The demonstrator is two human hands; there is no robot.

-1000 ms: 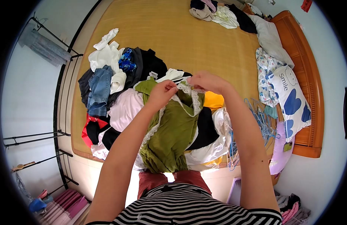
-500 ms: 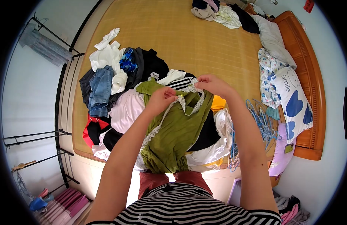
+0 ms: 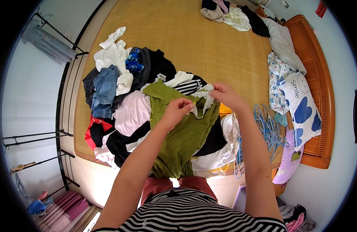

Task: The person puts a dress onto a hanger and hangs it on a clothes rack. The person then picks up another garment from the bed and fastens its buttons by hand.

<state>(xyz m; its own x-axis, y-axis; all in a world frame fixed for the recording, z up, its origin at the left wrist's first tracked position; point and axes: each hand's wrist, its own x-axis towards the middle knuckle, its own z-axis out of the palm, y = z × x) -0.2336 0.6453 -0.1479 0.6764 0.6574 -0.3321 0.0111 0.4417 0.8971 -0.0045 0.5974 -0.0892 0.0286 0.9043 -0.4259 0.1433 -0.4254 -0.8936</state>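
A green garment with white lace trim (image 3: 186, 133) lies spread over the near part of a clothes pile, its lower end hanging at the bed's front edge. My left hand (image 3: 179, 110) is closed in a pinch on the garment near its lace edge, by a small yellow spot. My right hand (image 3: 224, 94) pinches the lace trim at the upper right. Between the two hands a strip of lace sags. Under and beside the garment are a pale pink garment (image 3: 130, 114), a black-and-white striped cloth (image 3: 188, 87) and a white satiny garment (image 3: 219, 154).
Blue jeans (image 3: 104, 92) and white clothes (image 3: 111, 54) are heaped at the left. Blue hangers (image 3: 269, 129) lie tangled at the right, beside a "Smile" pillow (image 3: 302, 104) and the wooden headboard (image 3: 313, 89). A black rack (image 3: 35, 135) stands at the left wall.
Both hands have shifted right, and the left also slightly down, with the lace edge. The lace that ran down the garment's left side is now mostly hidden behind my left arm.
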